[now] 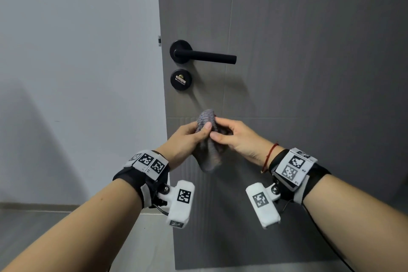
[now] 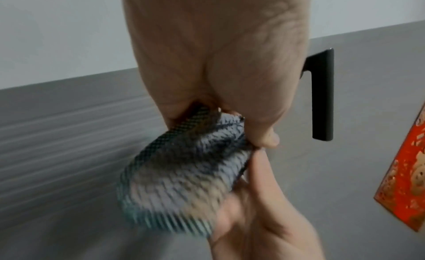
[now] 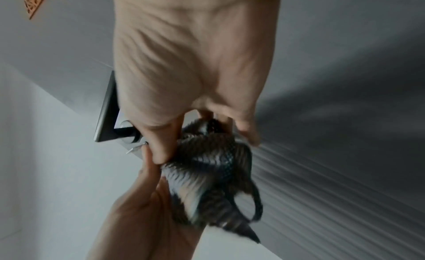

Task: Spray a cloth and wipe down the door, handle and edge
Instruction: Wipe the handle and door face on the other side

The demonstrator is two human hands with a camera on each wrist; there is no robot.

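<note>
My left hand (image 1: 185,139) and right hand (image 1: 234,137) both pinch the bunched grey cloth (image 1: 208,139), held in front of the door (image 1: 309,73), below its black handle (image 1: 205,55).

A: Where does the cloth (image 1: 207,139) sit?

B: Between the two hands, in front of the door (image 1: 309,73). The left hand (image 1: 185,141) holds its left side, the right hand (image 1: 236,137) its right, thumbs nearly meeting over it.

A: And the handle (image 1: 205,54)?

B: Above the hands, near the door's left edge, its lever pointing right. The lock (image 1: 181,79) is just below it.

A: What lies left of the door?

B: The wall (image 1: 77,73), with the floor (image 1: 66,227) below it.
</note>
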